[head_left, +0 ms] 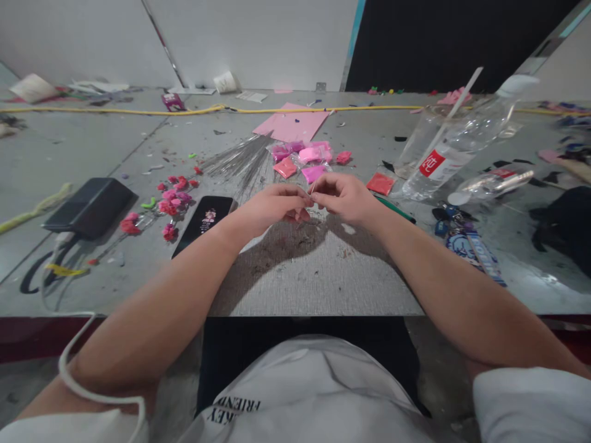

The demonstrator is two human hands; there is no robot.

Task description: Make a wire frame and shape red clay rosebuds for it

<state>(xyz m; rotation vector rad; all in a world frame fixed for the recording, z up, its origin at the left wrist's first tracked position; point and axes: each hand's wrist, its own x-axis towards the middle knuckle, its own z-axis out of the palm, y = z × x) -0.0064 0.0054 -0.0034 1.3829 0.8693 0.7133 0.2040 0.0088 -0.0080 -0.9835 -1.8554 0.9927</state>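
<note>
Over the middle of the table, the fingertips of my two hands come together. My right hand (344,195) is closed in a pinch, and a thin wire-like piece shows at its fingertips. Thumb and fingers of my left hand (281,206) are pressed together right beside it; what they hold is too small to make out. Just beyond the hands lie small packets of pink and purple clay (314,152) and a red packet (285,167). A fanned bundle of thin metal wires (244,159) lies behind my left hand. Small pink and red clay flowers (170,202) are further left.
A phone (205,221) lies beside my left forearm, with a black power bank (92,206) and white cable further left. On the right stand a clear bottle (438,163) and a plastic cup (420,138) with a straw. A yellow cord (184,112) crosses the back, behind pink paper (293,123).
</note>
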